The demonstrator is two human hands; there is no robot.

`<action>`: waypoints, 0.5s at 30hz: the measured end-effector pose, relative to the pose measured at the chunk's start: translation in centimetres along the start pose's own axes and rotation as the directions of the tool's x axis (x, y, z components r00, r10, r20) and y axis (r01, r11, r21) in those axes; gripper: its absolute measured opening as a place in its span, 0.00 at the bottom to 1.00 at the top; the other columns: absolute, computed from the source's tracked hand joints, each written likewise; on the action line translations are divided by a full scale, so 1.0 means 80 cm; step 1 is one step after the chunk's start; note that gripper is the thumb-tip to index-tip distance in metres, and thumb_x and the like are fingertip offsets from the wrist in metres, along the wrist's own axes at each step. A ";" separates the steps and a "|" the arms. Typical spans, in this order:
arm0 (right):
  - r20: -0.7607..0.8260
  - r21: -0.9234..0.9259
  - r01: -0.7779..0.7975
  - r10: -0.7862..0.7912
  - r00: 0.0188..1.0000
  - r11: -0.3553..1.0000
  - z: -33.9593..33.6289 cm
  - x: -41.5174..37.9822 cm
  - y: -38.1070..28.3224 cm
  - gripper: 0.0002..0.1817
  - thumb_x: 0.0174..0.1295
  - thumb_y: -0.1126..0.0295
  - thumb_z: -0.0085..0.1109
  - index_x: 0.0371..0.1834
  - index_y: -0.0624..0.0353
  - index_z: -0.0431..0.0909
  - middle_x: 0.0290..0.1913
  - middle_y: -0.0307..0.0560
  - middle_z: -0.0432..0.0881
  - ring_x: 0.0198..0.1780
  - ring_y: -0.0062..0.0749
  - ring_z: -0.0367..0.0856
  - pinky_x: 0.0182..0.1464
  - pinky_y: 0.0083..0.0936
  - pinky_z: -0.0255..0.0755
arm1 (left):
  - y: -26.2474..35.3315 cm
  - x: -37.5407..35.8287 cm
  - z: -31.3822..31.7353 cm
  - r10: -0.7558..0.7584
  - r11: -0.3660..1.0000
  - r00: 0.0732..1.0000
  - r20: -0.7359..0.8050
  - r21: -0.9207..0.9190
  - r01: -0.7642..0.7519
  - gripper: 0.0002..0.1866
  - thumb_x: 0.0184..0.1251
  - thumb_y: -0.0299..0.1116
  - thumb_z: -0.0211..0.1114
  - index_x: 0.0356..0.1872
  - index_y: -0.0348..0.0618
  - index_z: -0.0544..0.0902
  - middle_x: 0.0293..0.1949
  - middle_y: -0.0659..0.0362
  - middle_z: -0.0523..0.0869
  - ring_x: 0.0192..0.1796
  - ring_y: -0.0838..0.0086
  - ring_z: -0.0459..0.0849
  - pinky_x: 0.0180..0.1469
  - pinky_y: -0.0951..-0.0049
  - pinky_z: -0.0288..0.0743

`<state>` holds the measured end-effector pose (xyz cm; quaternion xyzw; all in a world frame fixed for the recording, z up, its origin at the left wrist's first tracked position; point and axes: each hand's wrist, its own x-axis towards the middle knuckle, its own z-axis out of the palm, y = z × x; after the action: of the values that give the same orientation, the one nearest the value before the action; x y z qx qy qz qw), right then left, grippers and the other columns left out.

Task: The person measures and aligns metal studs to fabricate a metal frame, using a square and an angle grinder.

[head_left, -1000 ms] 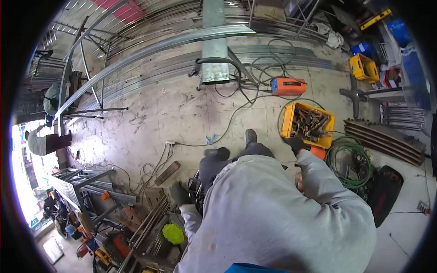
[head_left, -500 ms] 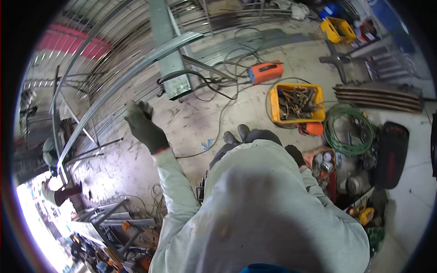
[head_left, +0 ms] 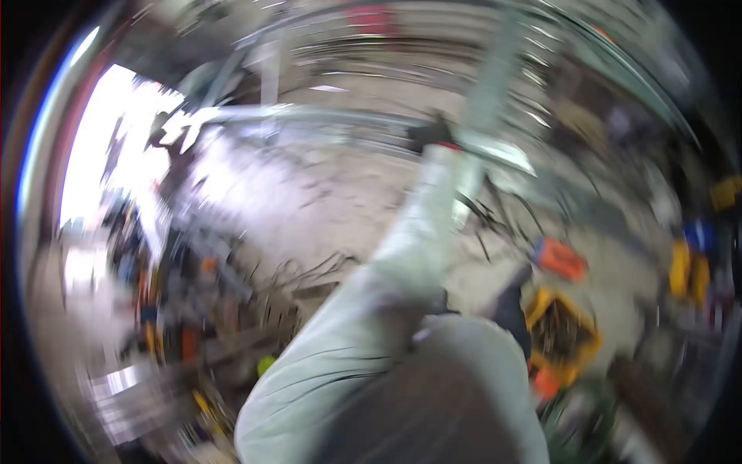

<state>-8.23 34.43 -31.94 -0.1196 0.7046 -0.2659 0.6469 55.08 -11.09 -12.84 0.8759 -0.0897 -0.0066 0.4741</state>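
Observation:
My left hand (head_left: 431, 138), in a dark glove with a red cuff edge, is stretched far forward. It overlaps a long, pale metal profile (head_left: 309, 116) that runs from the left toward the right. Motion blur smears its fingers, so I cannot make out whether they are wrapped around the profile or only touching it. The profile's right end lies across a green-grey beam (head_left: 495, 85) just beyond my hand. My right hand is not in view.
At the far left a person (head_left: 174, 147) stands by the bright doorway near the profile's other end. An orange and blue machine (head_left: 562, 259) and a yellow crate (head_left: 568, 336) stand on the floor to the right. Cables (head_left: 317, 267) and cluttered metal parts (head_left: 209, 255) lie nearer.
The view has swung left and blurred. My left hand has moved forward from above the floor to the metal profile. My right hand, partly seen before, has left the view.

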 end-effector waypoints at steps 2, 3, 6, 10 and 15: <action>0.079 -0.027 -0.029 0.031 0.996 0.999 -0.006 0.063 -0.067 0.21 0.72 0.49 0.64 0.63 0.43 0.82 0.50 0.47 0.85 0.37 0.35 0.84 0.39 0.34 0.80 | 0.025 -0.028 -0.001 -0.140 0.989 0.988 -0.058 -0.063 0.137 0.44 0.63 0.45 0.75 0.75 0.33 0.66 0.59 0.41 0.80 0.56 0.55 0.81 0.61 0.54 0.77; 0.098 -0.038 -0.043 0.047 0.994 0.998 -0.012 0.089 -0.096 0.21 0.72 0.48 0.64 0.63 0.42 0.82 0.50 0.47 0.85 0.37 0.35 0.84 0.39 0.33 0.80 | 0.030 -0.042 0.005 -0.187 0.980 0.981 -0.054 -0.078 0.182 0.45 0.63 0.45 0.75 0.76 0.33 0.66 0.60 0.40 0.79 0.56 0.54 0.81 0.61 0.54 0.77; 0.087 -0.051 -0.068 0.073 0.994 0.996 -0.060 0.133 -0.161 0.22 0.72 0.47 0.63 0.64 0.41 0.82 0.50 0.47 0.85 0.36 0.34 0.83 0.38 0.32 0.79 | 0.032 -0.050 0.006 -0.253 0.966 0.966 -0.050 -0.056 0.251 0.46 0.63 0.46 0.74 0.77 0.33 0.65 0.63 0.37 0.78 0.59 0.50 0.81 0.63 0.53 0.77; 0.085 -0.039 -0.099 0.102 0.991 0.994 -0.135 0.186 -0.212 0.23 0.73 0.46 0.62 0.66 0.39 0.82 0.50 0.47 0.85 0.35 0.34 0.83 0.37 0.30 0.78 | 0.022 -0.026 0.019 -0.253 0.965 0.965 -0.069 0.057 0.257 0.48 0.62 0.46 0.73 0.79 0.34 0.64 0.66 0.33 0.76 0.62 0.45 0.82 0.66 0.52 0.77; 0.035 0.128 -0.030 0.025 0.999 0.991 -0.195 0.197 -0.327 0.31 0.76 0.42 0.58 0.76 0.41 0.74 0.61 0.46 0.85 0.48 0.38 0.84 0.52 0.38 0.77 | -0.065 0.106 0.040 0.048 0.826 0.995 0.093 0.556 -0.092 0.50 0.62 0.47 0.72 0.82 0.34 0.62 0.70 0.29 0.74 0.65 0.39 0.83 0.69 0.50 0.77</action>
<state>-30.16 8.06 -31.07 -0.0725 0.6766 -0.2999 0.6686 63.86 -12.37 -18.30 0.9714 -0.1372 0.0044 0.1935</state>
